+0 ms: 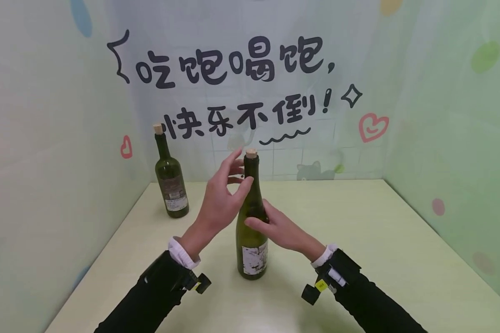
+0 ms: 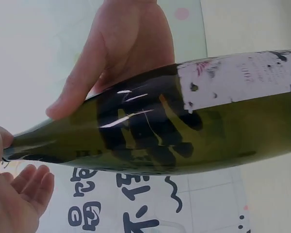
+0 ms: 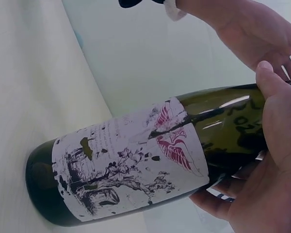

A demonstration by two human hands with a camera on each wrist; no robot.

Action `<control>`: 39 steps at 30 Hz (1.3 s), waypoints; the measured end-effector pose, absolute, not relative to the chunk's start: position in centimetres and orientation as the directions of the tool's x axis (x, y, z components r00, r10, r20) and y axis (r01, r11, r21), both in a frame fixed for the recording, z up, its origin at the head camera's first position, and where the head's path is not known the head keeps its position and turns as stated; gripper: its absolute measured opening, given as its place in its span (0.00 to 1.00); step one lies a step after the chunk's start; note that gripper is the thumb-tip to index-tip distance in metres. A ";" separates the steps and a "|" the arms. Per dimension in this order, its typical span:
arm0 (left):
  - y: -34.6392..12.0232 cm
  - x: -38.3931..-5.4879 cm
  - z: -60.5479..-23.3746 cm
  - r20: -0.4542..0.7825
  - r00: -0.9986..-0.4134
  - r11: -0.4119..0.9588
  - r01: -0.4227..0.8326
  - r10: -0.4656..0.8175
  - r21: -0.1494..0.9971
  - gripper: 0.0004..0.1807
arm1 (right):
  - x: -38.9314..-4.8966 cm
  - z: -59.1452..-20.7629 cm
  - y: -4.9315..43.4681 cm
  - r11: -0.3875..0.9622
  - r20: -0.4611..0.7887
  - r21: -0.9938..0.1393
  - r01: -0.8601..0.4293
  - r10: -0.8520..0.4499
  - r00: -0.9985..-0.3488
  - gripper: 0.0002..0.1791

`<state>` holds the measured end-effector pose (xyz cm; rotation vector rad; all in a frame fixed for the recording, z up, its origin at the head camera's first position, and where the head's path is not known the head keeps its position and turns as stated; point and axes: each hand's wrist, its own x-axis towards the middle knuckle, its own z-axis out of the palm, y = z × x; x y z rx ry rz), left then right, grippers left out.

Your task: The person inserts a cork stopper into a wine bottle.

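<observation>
A green glass wine bottle (image 1: pixel 246 238) with a worn white label stands upright on the table before me, a cork (image 1: pixel 251 153) in its mouth. My right hand (image 1: pixel 285 231) grips its body from the right, thumb across the front and fingers round the back; those fingers show through the glass in the left wrist view. Beside the neck is my left hand (image 1: pixel 221 199), its thumb by the glass and its fingers loosely spread on the far left side. In the right wrist view, the label (image 3: pixel 131 160) bears a tree drawing and red wings.
Another corked green bottle (image 1: pixel 172 187) stands at the back left of the pale table (image 1: pixel 337 222). Printed curtains rise behind the table and along both sides. A small dark camera is strapped to each wrist.
</observation>
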<state>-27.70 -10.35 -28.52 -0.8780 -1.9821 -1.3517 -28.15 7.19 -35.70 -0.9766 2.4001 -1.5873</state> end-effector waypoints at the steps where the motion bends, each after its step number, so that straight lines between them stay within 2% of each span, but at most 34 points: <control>1: -10.5 -27.8 -28.8 0.749 -0.632 0.273 0.770 0.199 0.577 0.31 | -28.2 -35.8 7.3 0.248 0.248 -0.858 -0.450 -0.567 -0.785 0.34; 6: -11.3 -27.7 -29.9 0.679 -0.693 0.324 0.717 0.241 0.617 0.30 | -28.5 -35.9 8.0 0.283 0.216 -0.846 -0.452 -0.594 -0.775 0.36; 15: -11.8 -27.2 -32.2 0.476 -0.822 0.426 0.569 0.312 0.703 0.41 | -28.6 -35.7 10.4 0.388 0.206 -0.773 -0.502 -0.596 -0.776 0.34; 20: -11.8 -27.1 -33.4 0.387 -0.863 0.450 0.501 0.325 0.739 0.45 | -28.6 -36.2 12.4 0.469 0.168 -0.745 -0.473 -0.555 -0.815 0.32; 27: -11.7 -26.9 -34.8 0.310 -0.870 0.453 0.470 0.384 0.758 0.50 | -28.7 -37.5 15.1 0.549 0.129 -0.705 -0.449 -0.524 -0.842 0.35; 39: -12.0 -27.1 -34.9 0.263 -0.868 0.432 0.447 0.420 0.783 0.51 | -29.7 -38.6 19.9 0.709 0.147 -0.543 -0.450 -0.448 -0.882 0.49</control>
